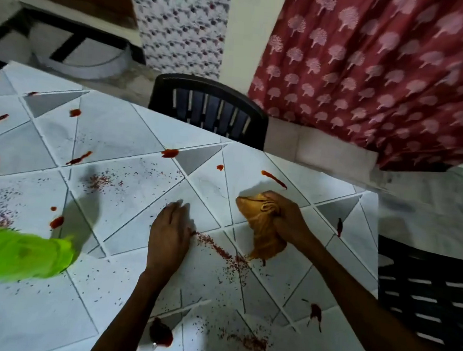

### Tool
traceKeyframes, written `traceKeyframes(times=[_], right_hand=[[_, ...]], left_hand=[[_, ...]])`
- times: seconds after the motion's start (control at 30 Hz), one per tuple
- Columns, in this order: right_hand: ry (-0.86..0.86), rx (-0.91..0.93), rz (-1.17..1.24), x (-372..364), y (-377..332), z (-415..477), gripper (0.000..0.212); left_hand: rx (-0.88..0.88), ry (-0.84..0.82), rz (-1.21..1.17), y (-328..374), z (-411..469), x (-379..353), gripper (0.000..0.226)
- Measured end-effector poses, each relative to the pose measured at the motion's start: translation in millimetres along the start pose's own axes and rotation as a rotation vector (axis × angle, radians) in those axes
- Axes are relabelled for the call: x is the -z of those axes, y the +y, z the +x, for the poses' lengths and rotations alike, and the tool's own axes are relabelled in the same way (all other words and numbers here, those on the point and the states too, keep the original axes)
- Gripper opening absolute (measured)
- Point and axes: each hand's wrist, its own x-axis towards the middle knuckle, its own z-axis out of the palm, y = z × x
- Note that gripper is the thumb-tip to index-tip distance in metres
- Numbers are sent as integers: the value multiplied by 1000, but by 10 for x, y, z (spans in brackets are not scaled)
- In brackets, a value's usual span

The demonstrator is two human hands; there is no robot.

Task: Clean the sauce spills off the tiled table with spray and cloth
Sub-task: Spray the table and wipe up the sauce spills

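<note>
The white tiled table (130,195) carries several red sauce blobs, such as one sauce blob (169,153) near the far edge and a dark sauce blob (160,335) by my left forearm. Fine red specks form a streak (217,249) between my hands. My right hand (287,220) grips a bunched orange cloth (262,227) pressed on the tiles. My left hand (170,234) lies flat on the table, fingers together, holding nothing. A blurred bright green object (19,256) sits at the left edge; I cannot tell whether it is the spray bottle.
A black plastic chair (210,110) stands at the table's far side, another black chair (425,293) at the right. A red patterned curtain (382,76) hangs behind. The table's right edge (376,240) is close to my right hand.
</note>
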Motion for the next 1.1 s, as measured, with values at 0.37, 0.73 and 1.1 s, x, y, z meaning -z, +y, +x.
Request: traceKeyframes(times=[0.37,0.73,1.1], right_hand=[[445,-475,-168,1063,751,362,47],[43,-94,-127,-583,-6,205,42],[-40,-28,-106,-768,-223,115,48]], left_hand=[[-92,-156,120,227,234,-258,58],[-1,-11,149,-130,28,-53,50],[-38,20,97,-412,-213,93,50]])
